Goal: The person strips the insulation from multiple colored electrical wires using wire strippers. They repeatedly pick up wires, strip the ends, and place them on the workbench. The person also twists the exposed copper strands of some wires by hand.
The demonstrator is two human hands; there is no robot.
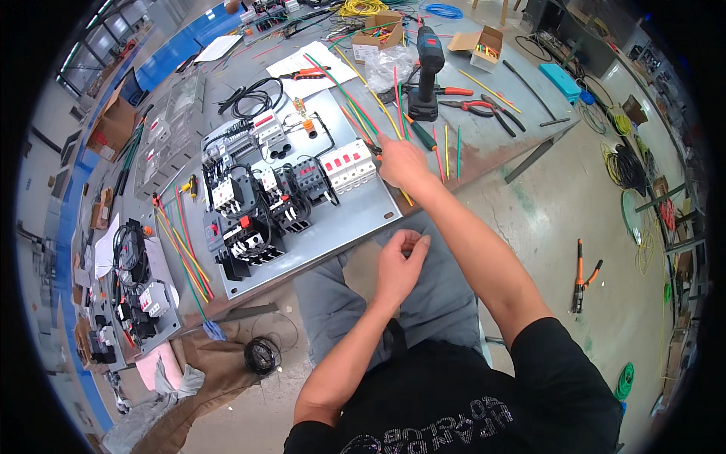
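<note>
My right hand (404,163) reaches to the table's front edge, beside the white circuit breakers (349,165). Its fingers are closed at a bundle of red, green and yellow wires (360,112). A small dark piece shows at the fingertips; what they grip is too hidden to name. Over my lap, my left hand (399,266) is loosely curled, with nothing visible in it. In front of me lies a metal mounting plate (333,234) carrying black contactors (308,175), a white terminal strip and black wiring.
A cordless drill (428,72) stands beyond my right hand, near red-handled pliers (484,110) and a green-handled screwdriver (423,135). Cut wires (181,250) and another wired plate (162,265) lie left. An orange-handled cutter (581,276) rests on the floor.
</note>
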